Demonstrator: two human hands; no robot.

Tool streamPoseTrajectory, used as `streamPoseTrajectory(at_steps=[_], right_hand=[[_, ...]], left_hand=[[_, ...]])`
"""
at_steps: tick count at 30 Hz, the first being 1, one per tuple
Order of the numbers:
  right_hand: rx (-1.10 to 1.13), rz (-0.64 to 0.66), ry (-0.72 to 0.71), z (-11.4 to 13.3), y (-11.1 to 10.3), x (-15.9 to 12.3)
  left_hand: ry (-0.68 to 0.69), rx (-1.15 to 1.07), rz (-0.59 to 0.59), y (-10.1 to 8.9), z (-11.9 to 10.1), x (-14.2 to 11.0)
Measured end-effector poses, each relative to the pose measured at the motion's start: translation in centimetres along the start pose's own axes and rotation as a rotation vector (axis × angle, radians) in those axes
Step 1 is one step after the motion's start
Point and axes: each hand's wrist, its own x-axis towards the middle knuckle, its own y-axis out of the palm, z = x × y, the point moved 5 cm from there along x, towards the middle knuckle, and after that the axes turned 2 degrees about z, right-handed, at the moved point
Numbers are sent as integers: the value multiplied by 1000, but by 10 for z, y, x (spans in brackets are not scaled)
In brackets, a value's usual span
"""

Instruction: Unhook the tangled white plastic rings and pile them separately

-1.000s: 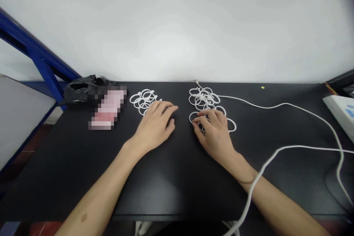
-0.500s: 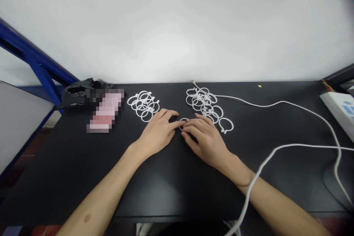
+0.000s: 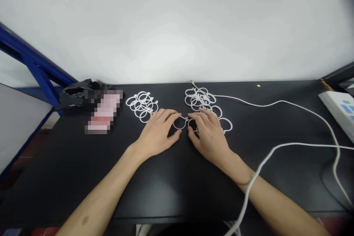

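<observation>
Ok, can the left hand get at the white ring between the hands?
Probably yes: the left hand has its thumb and a finger on either side of the white ring, with nothing visible in the way.

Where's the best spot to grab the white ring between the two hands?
Probably the smooth, curved left side of the ring, coming from the left and slightly above. It looks flat on the black table, its small knobs are at the right, and the left hand is right beside that curve.
</observation>
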Motion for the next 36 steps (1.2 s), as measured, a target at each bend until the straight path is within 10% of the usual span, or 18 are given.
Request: streamPoseTrajectory(at_steps=[30,36], right_hand=[[261,-137,-101,7,-14,4],[290,-170,-74,4,-15,5]], left_hand=[[84,-157,-132,-4,-8,-3],[-34,-3,-303,-25,26,-24]])
